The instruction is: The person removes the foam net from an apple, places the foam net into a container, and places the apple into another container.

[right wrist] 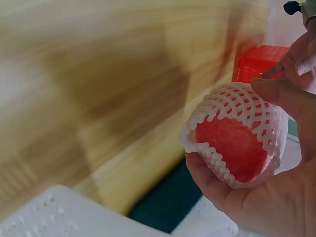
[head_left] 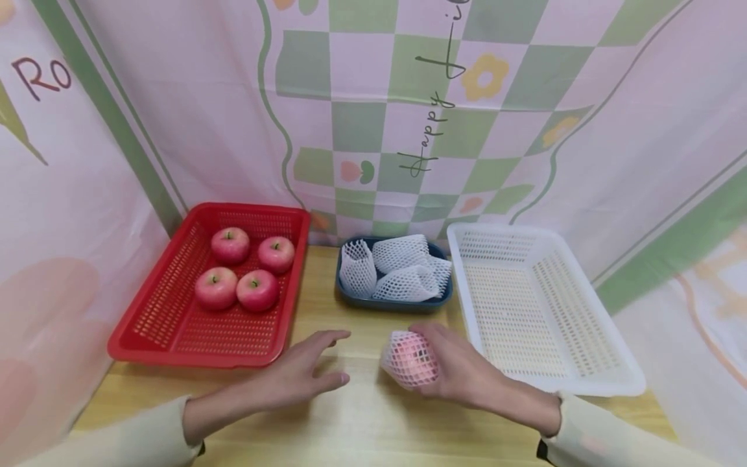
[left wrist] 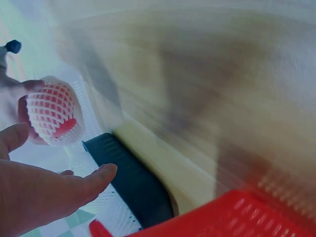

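Observation:
My right hand point(head_left: 461, 366) grips an apple point(head_left: 415, 358) wrapped in a white foam net point(right wrist: 247, 106). In the right wrist view, bare red skin shows through the net's open end, with the thumb on top and fingers curled beneath. My left hand point(head_left: 300, 373) is held apart from the apple, its thumb and fingers spread and nothing between them. It is nearest the front right corner of a red basket point(head_left: 280, 305). Behind both hands, a dark blue tray point(head_left: 385, 305) holds several white foam nets point(head_left: 408, 283).
Several bare apples point(head_left: 216, 288) sit in the red basket on the left. A white basket point(head_left: 508, 311) with nothing in it stands on the right. The wooden table point(head_left: 327, 428) backs onto a patterned cloth point(head_left: 362, 123), which also hangs at both sides.

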Tool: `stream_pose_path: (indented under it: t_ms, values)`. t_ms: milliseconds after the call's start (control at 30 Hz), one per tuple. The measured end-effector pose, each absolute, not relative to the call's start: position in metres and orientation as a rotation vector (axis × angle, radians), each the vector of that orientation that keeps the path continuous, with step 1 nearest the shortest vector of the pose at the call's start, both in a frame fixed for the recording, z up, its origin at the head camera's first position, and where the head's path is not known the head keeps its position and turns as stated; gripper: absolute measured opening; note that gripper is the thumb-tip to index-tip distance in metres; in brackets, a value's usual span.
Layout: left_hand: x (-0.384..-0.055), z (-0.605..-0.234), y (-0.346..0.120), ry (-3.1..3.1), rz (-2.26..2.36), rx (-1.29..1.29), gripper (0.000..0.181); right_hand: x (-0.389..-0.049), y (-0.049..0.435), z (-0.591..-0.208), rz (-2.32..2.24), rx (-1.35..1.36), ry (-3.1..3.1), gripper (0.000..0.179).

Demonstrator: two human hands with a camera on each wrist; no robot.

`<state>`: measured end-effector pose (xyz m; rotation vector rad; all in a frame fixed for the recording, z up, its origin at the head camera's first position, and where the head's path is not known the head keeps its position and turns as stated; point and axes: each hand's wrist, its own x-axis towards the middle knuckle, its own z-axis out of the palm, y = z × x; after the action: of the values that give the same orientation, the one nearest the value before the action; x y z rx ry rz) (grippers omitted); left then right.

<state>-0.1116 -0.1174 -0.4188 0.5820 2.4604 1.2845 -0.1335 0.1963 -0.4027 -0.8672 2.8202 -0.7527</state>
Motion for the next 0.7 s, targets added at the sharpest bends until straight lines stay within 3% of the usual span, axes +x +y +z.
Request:
stream_pose_path:
  t_ms: [300,700]
  values:
    - [-0.113,-0.438,-0.112,2.391,1.409,0.585,0.059,-0.128,0.193,-0.418,-0.764,-0.885,2.777,0.095]
    - [-0.119,-0.457,-0.094,2.161,1.631,0.432,0.031,-0.124,0.190,-0.429,-0.746,-0.830,2.765,0.096]
